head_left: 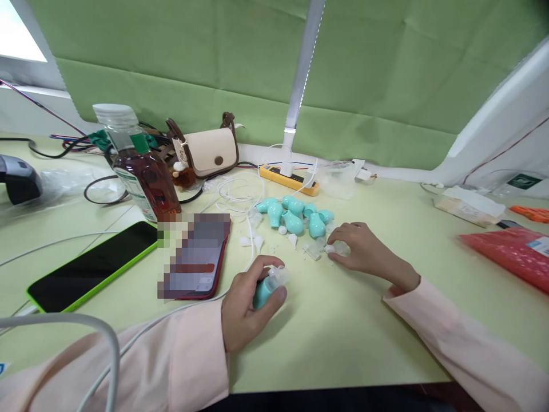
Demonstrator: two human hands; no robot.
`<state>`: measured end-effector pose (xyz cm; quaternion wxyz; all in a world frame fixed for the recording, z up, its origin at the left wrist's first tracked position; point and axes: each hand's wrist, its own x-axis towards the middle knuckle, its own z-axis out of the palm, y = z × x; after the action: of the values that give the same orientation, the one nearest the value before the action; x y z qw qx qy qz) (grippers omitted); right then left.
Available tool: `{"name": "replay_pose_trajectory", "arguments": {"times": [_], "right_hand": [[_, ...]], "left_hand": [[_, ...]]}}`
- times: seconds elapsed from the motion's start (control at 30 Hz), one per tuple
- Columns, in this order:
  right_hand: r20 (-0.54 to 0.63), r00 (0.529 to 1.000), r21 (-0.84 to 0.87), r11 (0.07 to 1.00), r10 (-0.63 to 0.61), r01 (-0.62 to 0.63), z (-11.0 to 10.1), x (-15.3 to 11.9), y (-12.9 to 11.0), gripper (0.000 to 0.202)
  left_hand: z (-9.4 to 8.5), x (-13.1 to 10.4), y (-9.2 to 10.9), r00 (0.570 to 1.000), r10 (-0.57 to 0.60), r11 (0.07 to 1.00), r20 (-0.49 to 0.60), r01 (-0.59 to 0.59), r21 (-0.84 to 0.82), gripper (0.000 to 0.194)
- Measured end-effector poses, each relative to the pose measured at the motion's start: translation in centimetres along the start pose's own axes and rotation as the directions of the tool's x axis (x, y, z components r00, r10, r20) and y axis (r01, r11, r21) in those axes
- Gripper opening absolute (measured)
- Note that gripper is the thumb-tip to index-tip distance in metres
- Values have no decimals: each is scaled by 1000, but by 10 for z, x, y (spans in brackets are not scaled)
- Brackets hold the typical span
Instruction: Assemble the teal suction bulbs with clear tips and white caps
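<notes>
My left hand (pixel 253 303) is wrapped round a teal bulb-shaped piece (pixel 263 293), with a clear plastic part (pixel 279 275) at its top between thumb and fingers. To the right, my right hand (pixel 358 249) has its thumb and fingertips closed on a small clear plastic piece (pixel 340 248) at the table surface. Another clear piece (pixel 315 249) lies just left of those fingertips. Several glossy teal bulb pieces (pixel 293 222) are clustered behind the hands. Small white pieces (pixel 292 240) are scattered in front of and beside the cluster.
On the left are a red-cased phone (pixel 195 257), a green-edged phone (pixel 92 266) and a bottle of dark liquid (pixel 148 183). Behind stand a cream bag (pixel 212 151) and a yellow power strip (pixel 287 179). White cables cross the table. A red package (pixel 506 252) lies right.
</notes>
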<state>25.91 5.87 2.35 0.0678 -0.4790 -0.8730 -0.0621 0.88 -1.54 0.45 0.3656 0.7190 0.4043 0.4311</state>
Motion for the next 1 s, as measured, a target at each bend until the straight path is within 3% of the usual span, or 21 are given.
{"name": "replay_pose_trajectory", "arguments": {"times": [0.1, 0.2, 0.27, 0.37, 0.47, 0.7, 0.8, 1.0], "right_hand": [[-140, 987, 40, 996, -77, 83, -6, -2, -4, 9], [-355, 927, 194, 960, -123, 202, -14, -8, -22, 12], [-449, 885, 367, 878, -121, 306, -18, -13, -40, 19], [-430, 894, 613, 685, -130, 394, -20, -20, -69, 27], [-360, 927, 739, 574, -103, 351, -18, -24, -86, 25], [-334, 943, 840, 451, -9, 302, -5, -21, -83, 30], [-308, 951, 871, 409, 20, 273, -2, -21, -83, 36], [-193, 976, 873, 437, -98, 217, -13, -22, -82, 35]], "left_hand": [[0, 0, 0, 999, -45, 999, -3, 45, 4, 22], [0, 0, -1, 999, -27, 999, 30, 26, 42, 19], [1, 0, -2, 999, 20, 996, 49, -24, 86, 22], [1, 0, -4, 993, 102, 987, 54, -108, 121, 24], [1, -1, -5, 978, 194, 974, 80, -202, 107, 25], [2, -2, -6, 978, 208, 965, 16, -208, 161, 25], [3, -2, -6, 970, 239, 958, 38, -242, 154, 24], [3, -2, -4, 963, 263, 957, 56, -268, 109, 23]]}}
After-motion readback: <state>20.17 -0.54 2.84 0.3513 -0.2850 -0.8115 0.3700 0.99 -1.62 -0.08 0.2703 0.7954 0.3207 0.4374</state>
